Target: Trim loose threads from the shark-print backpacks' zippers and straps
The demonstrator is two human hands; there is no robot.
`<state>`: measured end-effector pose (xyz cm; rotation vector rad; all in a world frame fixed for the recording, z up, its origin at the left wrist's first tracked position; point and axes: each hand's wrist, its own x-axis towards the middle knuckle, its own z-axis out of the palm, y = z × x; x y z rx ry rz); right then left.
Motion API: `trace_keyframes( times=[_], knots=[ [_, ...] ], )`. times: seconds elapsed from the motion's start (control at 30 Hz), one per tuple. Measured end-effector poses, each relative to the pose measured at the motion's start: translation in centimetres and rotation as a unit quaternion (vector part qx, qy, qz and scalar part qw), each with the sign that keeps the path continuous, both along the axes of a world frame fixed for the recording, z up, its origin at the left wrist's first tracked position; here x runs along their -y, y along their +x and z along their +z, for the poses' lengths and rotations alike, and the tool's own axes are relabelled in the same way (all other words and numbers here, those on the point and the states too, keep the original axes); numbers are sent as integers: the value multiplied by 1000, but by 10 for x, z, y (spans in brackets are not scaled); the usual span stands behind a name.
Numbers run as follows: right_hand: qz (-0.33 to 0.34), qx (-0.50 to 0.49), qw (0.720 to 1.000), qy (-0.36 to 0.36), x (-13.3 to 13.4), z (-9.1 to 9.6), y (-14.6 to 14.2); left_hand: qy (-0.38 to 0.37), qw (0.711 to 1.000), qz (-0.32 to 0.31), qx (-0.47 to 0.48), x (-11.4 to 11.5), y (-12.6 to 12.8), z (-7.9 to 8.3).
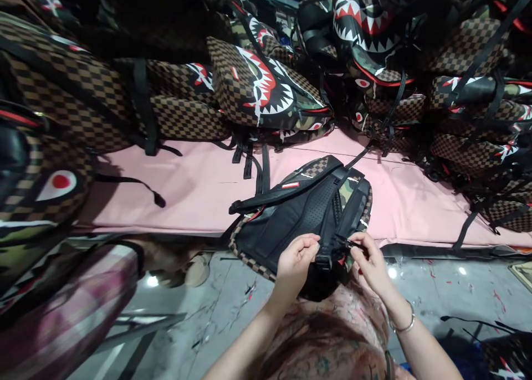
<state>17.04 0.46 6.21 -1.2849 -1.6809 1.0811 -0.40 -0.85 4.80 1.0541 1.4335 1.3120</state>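
Note:
A black-backed backpack [299,208] with brown checkered edges and camouflage patches lies back side up, its lower end overhanging the table's near edge. My left hand [297,258] is closed in a pinch at the edge of a black shoulder strap [327,233], beside its plastic buckle [323,260]. Just right of that strap, my right hand [369,262] closes around a small dark tool [346,241] that looks like thread snips. The tool's narrow tip points left toward the strap; the fingers cover most of the rest.
Checkered shark-mouth backpacks [266,86] are piled along the far side of the pink-covered table [191,191], with more stacked at right [474,142]. At left, a person's plaid sleeve [83,308] is near another backpack [45,180]. Thread scraps litter the grey floor [224,308].

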Motion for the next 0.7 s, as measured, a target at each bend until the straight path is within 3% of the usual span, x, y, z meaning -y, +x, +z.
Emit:
trace_keyframes(
  times=[0.1,0.17,0.3,0.4,0.5,0.6,0.7],
  knots=[
    [44,148,979,133,-12,16,11,-6,1000,2,10,-1,2,-1],
    [98,212,956,180,-19,25,12,5,1000,0,4,-2,3,1],
    [165,282,919,220,-27,34,5,27,999,-4,-17,-4,5,7],
    [179,297,908,235,-33,35,4,31,1000,0,-5,-5,6,9],
    [152,224,940,207,-35,28,10,-31,992,-1,123,-5,4,8],
    [60,64,989,119,-29,10,18,-94,948,-14,305,-6,1,6],
    [-1,-12,999,37,-8,-19,14,-93,912,-26,398,-8,0,4]
  ],
)
